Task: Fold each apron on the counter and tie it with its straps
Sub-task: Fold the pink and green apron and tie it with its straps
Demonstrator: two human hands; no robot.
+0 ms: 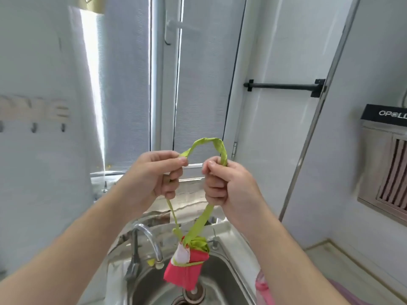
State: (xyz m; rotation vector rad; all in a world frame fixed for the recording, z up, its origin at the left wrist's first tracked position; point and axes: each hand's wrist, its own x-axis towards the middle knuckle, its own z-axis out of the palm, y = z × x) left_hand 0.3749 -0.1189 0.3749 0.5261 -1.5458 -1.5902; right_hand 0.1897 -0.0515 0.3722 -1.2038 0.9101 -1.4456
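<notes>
Apron (187,269) hangs bundled below both fists over sink (222,280); left hand (152,175) and right hand (226,183) each clench strap (207,142).

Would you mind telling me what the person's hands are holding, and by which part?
Both hands grip the green strap of the folded red apron bundle: the left hand and the right hand each hold one side of its loop, and the bundle hangs below over the sink.

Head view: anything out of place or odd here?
Yes. The folded red apron bundle is off the counter, dangling by its green strap above the sink, beside the faucet. Left hand and right hand each hold the strap.
</notes>
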